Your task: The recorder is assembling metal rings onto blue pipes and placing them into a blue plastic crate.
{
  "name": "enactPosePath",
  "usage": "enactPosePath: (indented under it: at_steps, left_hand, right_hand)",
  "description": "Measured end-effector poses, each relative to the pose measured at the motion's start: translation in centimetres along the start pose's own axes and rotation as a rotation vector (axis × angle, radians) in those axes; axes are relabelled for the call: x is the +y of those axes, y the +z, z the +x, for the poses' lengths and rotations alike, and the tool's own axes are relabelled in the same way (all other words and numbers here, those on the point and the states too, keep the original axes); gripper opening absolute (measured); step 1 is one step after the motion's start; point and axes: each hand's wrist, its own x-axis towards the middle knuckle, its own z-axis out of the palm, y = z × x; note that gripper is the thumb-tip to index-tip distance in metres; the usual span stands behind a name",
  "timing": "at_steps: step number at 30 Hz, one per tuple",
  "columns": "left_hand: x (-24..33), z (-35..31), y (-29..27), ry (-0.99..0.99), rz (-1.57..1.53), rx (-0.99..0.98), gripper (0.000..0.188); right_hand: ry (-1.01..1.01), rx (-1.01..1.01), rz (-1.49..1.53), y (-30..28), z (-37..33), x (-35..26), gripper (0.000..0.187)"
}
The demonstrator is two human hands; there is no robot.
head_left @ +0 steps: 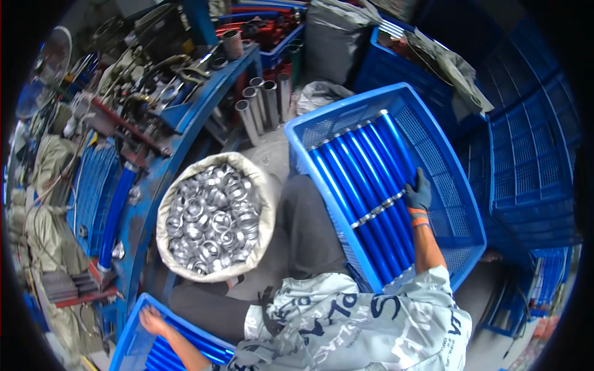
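My right hand (421, 193), in a dark grey glove with an orange cuff, is closed round the lower end of the rightmost shiny blue tube (396, 145) in a large blue crate (450, 154). That tube lies beside several others in a slanting row, and a second row (387, 247) continues below it, silver ends meeting. Down at the lower left, my bare left hand (153, 321) hovers by the rim of another blue crate (124, 340), its fingers loosely apart and somewhat blurred. More blue tubes (204, 346) lie in that crate.
Between my legs and the blue workbench (154, 191) stands a pale sack (266, 185) full of silver rings (216, 216). Bare metal tubes (260, 102) stand upright beyond it. Stacked blue crates (532, 154) rise at the right, and a grey bag (337, 43) stands behind.
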Motion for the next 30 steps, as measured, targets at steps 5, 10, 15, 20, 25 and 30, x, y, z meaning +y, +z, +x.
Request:
enactPosePath:
  at_steps: [5,10,15,20,25,30]
  left_hand:
    - [-3.0,-17.9,-10.4,0.151,1.127,-0.145,0.056]
    - [-3.8,-28.5,-5.7,-0.008,1.199,-0.12,0.041]
    - [-6.3,-34.7,0.4,-0.126,1.127,-0.251,0.043]
    - [-6.1,-40.8,5.8,-0.275,1.024,-0.371,0.048]
    - [-0.7,-41.8,-4.3,-0.396,0.929,-0.251,0.054]
    - [3.9,-42.6,-18.7,-0.491,0.754,-0.092,0.061]
  right_hand:
    - [0.143,-0.032,-0.245,3.0,3.6,3.0,0.09]
    - [0.193,-0.069,-0.301,6.3,10.1,9.9,0.087]
    - [0.09,-0.134,-0.269,14.5,13.3,12.9,0.087]
    - [-0.03,-0.268,-0.427,23.1,14.3,12.7,0.072]
    - [-0.006,-0.437,-0.27,27.0,16.9,6.2,0.058]
    - [-0.443,0.072,0.518,20.0,20.6,-11.2,0.054]
